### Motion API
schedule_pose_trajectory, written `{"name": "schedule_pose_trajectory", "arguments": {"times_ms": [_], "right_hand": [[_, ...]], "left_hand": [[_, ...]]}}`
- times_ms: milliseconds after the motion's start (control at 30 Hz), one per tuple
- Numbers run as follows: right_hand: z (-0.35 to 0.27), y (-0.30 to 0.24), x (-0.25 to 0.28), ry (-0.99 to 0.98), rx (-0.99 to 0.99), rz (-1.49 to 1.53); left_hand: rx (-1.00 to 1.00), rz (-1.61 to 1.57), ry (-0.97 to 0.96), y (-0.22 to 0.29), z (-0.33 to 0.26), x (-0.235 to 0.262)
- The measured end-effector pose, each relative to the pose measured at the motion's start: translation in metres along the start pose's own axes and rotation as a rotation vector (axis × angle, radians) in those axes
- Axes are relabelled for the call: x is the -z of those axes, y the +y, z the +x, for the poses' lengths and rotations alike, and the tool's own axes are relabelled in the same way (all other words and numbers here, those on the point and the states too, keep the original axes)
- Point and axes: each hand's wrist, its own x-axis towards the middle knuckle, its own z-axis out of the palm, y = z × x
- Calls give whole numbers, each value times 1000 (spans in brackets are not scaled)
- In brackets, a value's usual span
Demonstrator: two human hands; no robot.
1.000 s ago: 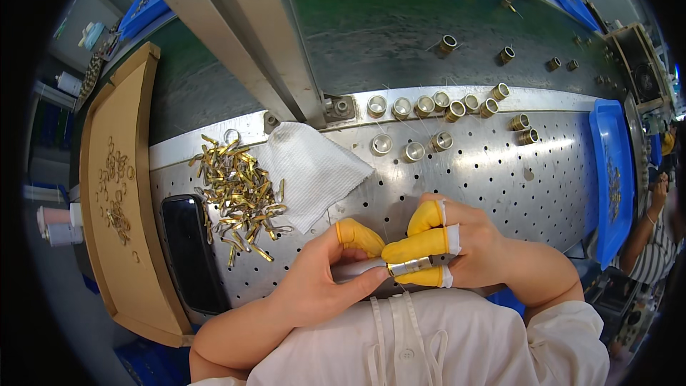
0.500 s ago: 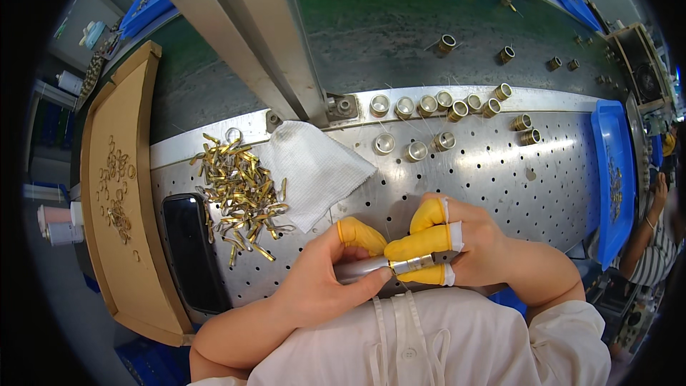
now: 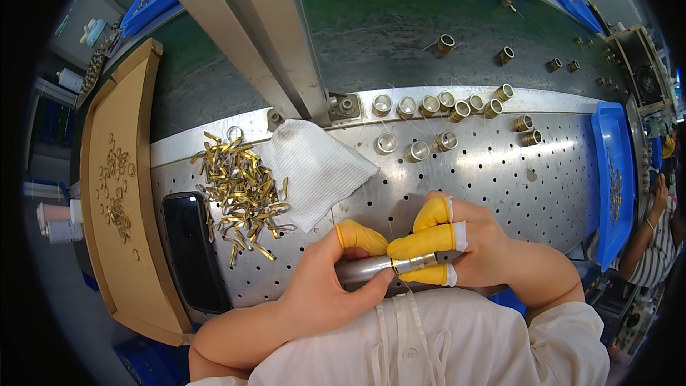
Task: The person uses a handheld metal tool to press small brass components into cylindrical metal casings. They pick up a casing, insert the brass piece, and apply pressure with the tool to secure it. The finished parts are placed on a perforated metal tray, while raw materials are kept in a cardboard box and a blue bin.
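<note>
Lit fairly brightly, with pale glare streaking the perforated metal plate [image 3: 493, 164], but dimmer over the dark green belt [image 3: 386, 36]. Bends heavily toward a black, rounded rim. Crisp near the centre, soft and murky toward the far right edge.

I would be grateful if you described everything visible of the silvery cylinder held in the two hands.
The silvery cylinder looks like smooth, shiny metal and slants slightly upward to the right in the picture, close to the shirt. Its left part is plain and thicker; right of that comes a banded section, then a duller grey end. The left hand grips the plain part, while yellow-covered fingers of the right hand hold the banded section. Fingers hide some of it.
</note>
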Motion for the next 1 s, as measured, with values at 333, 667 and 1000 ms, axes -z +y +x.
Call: {"name": "schedule_pose_trajectory", "arguments": {"times_ms": [333,667,1000], "right_hand": [[-2,1,0,-7,10,-4],[-2,1,0,-12,7,-3],[-5,2,0,-10,6,-26]], "left_hand": [[41,-154,-99,-5,1,4],[75,-236,-139,-4,1,5],[89,-269,-164,-4,3,6]]}}
